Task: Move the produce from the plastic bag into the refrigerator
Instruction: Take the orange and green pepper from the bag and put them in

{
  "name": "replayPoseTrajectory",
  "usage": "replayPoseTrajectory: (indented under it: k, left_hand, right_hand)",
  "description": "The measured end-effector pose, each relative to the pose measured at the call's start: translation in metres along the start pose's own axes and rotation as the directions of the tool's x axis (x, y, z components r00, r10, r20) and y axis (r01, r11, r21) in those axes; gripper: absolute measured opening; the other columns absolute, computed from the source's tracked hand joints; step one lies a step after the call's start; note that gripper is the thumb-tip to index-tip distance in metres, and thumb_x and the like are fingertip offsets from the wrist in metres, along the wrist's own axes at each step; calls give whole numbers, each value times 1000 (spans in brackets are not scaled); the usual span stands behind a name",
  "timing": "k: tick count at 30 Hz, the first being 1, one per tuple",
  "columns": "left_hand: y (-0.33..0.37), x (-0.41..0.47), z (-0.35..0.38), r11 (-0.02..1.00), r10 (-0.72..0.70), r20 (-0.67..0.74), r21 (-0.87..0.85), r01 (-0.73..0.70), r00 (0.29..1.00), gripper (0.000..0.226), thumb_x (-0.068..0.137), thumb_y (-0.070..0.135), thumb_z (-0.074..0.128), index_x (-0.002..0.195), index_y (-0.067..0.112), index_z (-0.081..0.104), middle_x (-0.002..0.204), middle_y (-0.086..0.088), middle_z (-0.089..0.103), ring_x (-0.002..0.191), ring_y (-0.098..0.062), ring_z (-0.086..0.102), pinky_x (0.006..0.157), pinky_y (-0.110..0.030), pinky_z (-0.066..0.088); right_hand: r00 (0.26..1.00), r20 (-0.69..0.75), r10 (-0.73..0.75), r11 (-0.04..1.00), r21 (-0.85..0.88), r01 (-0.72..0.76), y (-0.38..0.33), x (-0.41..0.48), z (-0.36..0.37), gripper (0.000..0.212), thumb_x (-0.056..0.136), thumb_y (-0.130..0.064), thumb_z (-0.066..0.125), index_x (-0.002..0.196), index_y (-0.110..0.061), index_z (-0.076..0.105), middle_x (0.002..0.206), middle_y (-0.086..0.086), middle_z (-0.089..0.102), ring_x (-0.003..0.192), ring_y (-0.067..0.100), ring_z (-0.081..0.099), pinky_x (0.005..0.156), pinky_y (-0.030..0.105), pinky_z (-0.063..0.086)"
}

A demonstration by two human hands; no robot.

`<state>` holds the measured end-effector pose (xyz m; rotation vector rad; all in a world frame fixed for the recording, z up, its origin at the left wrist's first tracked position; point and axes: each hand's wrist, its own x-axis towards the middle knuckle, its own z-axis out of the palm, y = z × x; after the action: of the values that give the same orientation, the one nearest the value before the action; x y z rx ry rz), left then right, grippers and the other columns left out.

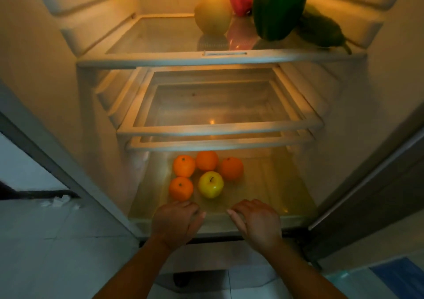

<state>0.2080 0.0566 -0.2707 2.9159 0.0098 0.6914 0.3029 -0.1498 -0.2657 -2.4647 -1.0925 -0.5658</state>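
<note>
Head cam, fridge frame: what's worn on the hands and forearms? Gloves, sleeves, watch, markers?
Nothing worn that shows. The left hand and right hand have no gloves. The left forearm and right forearm are uncovered down to the frame's bottom edge: no sleeves, watch, bands or markers. The light is dim and orange, so a thin ring cannot be ruled out.

I am looking into a home kitchen: an open refrigerator [103, 124] with glass shelves [160, 57], fruit inside, and pale floor tiles [57, 241] below.
</note>
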Motion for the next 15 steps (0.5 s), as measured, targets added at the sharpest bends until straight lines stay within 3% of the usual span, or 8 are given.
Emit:
replayPoseTrajectory:
  k: [4, 7, 12, 15]
  left_hand:
    - [-2, -1, -4, 999, -11, 50, -38, 13, 999, 43, 88, 57, 35, 73, 28, 61, 68, 9, 60, 60, -11, 56, 48, -24, 41]
    - [-7, -5, -8, 992, 23, 106, -124, -9, 994, 50, 90, 62, 28, 84, 29, 65, 79, 10, 64, 69, -10, 60, 56, -23, 46]
    - [-13, -13, -18, 989, 63, 118, -142, -46, 991, 46, 93, 56, 30, 96, 28, 67, 89, 9, 69, 75, -9, 63, 60, -20, 51]
    - [-14, -12, -19, 990, 47, 141, -138, -27, 989, 43, 92, 57, 32, 99, 31, 65, 91, 13, 68, 77, -6, 63, 61, -19, 51]
  right_hand:
    - [995, 66, -75, 995, 76, 69, 10, -5, -1, 53, 92, -59, 28, 83, -28, 70, 77, -12, 69, 65, 10, 62, 52, 19, 48]
    - [994, 45, -98, 989, 112, 92, 17, -11, -4, 62, 91, -63, 22, 86, -27, 72, 79, -11, 71, 66, 11, 64, 56, 21, 51]
    - [1000, 12, 17, 993, 120, -18, 15, -15, -8, 42, 77, -61, 46, 84, -28, 71, 81, -11, 71, 70, 12, 65, 65, 24, 48]
    - [999, 29, 28, 990, 135, -31, 14, -14, -8, 37, 77, -58, 48, 87, -30, 70, 83, -13, 70, 71, 10, 65, 64, 25, 47]
